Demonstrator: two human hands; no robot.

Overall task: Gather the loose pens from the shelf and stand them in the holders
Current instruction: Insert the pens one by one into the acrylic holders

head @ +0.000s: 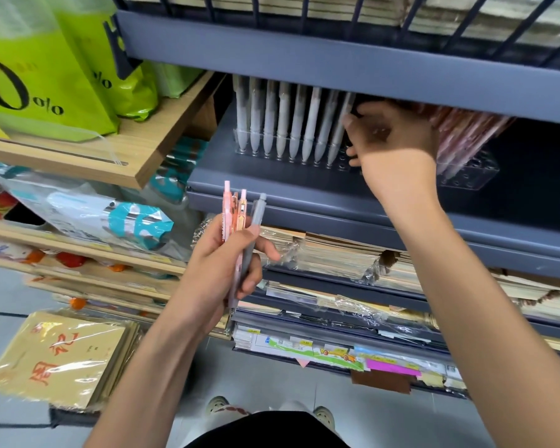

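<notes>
**Mind the standing row**

Your right hand [395,140] reaches into the shelf [272,185] between the 2 holders, its fingertips just beside the last of the white pens [285,121]. A careless sweep there could tip that row, or the pink pens [466,134] behind your knuckles. The fingers are curled, but I cannot tell whether they pinch anything. Your left hand [220,263] grips the loose pens [236,211] upright below the shelf. The grey pen [256,221] angles apart and could slip.

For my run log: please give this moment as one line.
left hand: grips loose pens | right hand: at white pens in clear holder, grasp unclear | status: loose pens unplaced
</notes>
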